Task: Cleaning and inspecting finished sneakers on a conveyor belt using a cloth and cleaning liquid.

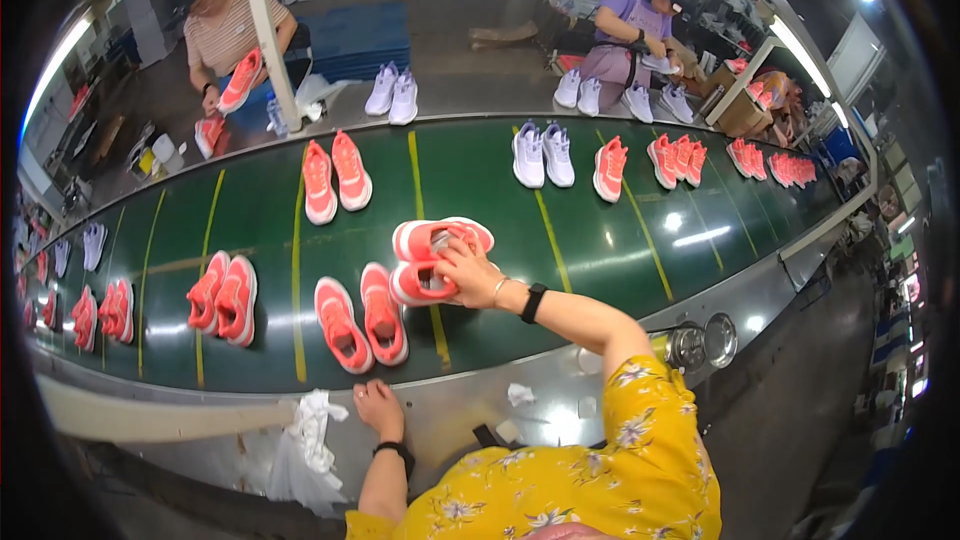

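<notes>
My right hand [468, 272] reaches over the green belt and grips a pair of coral sneakers [415, 239] at their openings, with the soles turned outward. Whether the pair touches the belt I cannot tell. Just left of it, another pair of coral sneakers [343, 325] stands on the belt near its front edge. My left hand [378, 408] rests on the metal ledge below that pair, its fingers loosely bent and holding nothing.
The green conveyor belt [270, 285] carries several more coral pairs and a white pair [543, 155]. Crumpled white plastic [315, 435] hangs at the near ledge. A round metal tin [687, 348] stands at right. Across the belt, one person [235, 25] holds coral shoes and another [630, 30] handles a pale one.
</notes>
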`<state>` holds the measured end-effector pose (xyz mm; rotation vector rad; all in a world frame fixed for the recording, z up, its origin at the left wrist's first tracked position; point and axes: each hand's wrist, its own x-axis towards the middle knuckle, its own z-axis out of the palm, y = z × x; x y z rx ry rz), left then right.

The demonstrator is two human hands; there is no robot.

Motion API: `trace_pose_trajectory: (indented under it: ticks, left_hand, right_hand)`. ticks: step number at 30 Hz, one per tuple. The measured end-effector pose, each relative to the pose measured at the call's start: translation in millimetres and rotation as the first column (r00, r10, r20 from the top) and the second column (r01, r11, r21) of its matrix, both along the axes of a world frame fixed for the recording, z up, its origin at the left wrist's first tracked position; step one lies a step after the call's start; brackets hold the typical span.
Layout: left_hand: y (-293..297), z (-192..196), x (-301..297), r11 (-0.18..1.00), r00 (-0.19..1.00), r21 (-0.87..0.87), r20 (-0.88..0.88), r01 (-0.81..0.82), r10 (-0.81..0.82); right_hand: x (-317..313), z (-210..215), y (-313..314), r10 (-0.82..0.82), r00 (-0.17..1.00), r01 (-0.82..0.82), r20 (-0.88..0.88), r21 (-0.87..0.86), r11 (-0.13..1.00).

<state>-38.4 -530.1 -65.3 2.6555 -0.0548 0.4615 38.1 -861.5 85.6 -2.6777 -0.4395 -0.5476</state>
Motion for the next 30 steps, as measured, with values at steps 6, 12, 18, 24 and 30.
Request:
trace_pose_trajectory:
  ticks: [6, 12, 18, 24, 30]
  left_hand:
    - [47.1, 2.4, -2.3, 0.639, 0.939, -0.740, -0.334, -0.209, -0.079]
    - [73.1, 59.2, -84.3, 0.447, 0.973, -0.864, -0.211, -0.231, 0.093]
    - [70.7, 56.3, -165.3, 0.803, 0.970, -0.595, -0.205, -0.020, -0.128]
    - [73.5, 76.4, -168.9, 0.643, 0.901, -0.762, -0.330, -0.079, -0.280]
    - [71.5, 57.4, -148.7, 0.782, 0.822, -0.595, -0.530, -0.187, -0.207]
  right_hand:
    - [-118.0, 46.2, 61.9, 0.559, 0.819, -0.562, -0.128, -0.374, 0.738]
    - [-169.6, 0.7, 120.1, 0.835, 0.528, -0.824, -0.155, -0.331, 0.460]
    - [-210.2, -38.7, 157.6, 0.824, 0.482, -0.863, -0.297, -0.001, 0.505]
    - [-263.8, -50.9, 124.6, 0.444, 0.816, -0.366, -0.370, 0.264, 0.893]
    - [-288.6, -72.7, 135.5, 0.469, 0.460, 0.282, -0.754, 0.625, 0.728]
